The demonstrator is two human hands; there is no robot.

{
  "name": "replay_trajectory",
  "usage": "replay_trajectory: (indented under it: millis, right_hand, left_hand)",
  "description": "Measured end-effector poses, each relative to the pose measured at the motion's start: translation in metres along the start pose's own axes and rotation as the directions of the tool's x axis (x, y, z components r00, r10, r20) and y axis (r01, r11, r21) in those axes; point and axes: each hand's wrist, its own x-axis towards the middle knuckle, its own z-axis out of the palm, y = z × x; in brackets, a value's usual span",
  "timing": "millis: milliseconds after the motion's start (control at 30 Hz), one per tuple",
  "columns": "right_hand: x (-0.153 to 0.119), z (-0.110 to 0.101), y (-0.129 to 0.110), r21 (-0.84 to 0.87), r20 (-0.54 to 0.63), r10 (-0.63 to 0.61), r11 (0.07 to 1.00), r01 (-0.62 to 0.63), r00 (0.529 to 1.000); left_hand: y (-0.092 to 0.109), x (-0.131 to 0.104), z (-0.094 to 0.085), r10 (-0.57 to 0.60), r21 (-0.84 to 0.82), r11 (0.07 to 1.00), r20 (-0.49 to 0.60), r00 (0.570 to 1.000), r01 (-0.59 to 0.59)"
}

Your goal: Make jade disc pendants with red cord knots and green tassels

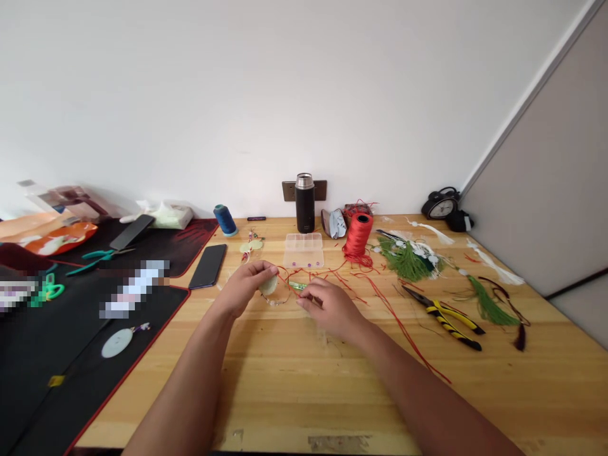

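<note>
My left hand [249,285] pinches a pale green round pendant [268,286] between thumb and fingers. Red cord runs from the pendant's top, and a thin string with small clear beads [273,303] hangs below it. Just to the right, my right hand [332,307] has its thumb and fingertips closed near the cord's end; what they grip is too small to make out. A small shiny green object [298,286] shows at those fingertips, held or lying behind them, I cannot tell which. Beyond both hands stands a clear plastic bead box [304,242] with a few purple beads.
A red thread spool [358,235], black flask [304,206] and blue thread spool [225,220] stand behind. Yellow-black pliers [449,320] and green tassels [408,259] lie right. A phone [208,266] lies left, beside dark mats [142,367] holding a white round pendant [116,342].
</note>
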Motion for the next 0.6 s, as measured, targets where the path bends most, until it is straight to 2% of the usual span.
replay_trajectory:
  millis: [100,200,433,600]
  right_hand:
    - [0.000,-0.002,0.000,0.004,-0.028,-0.037,0.999,0.037,0.999]
    - [0.000,-0.003,0.001,-0.017,-0.048,-0.090,0.996,0.089,0.995]
    - [0.002,-0.008,0.000,-0.052,-0.127,-0.152,0.988,0.147,0.980]
    - [0.005,-0.009,-0.003,0.052,-0.194,-0.119,0.990,0.131,0.974]
  left_hand:
    - [0.001,-0.001,-0.001,0.009,0.030,1.000,-0.014,1.000,-0.008]
    - [0.003,-0.002,-0.001,0.010,0.068,0.998,0.017,1.000,-0.012]
    - [0.010,-0.009,0.005,-0.044,0.175,0.985,0.238,0.970,0.001]
    - [0.013,-0.012,0.010,-0.036,0.189,0.982,0.311,0.950,-0.024]
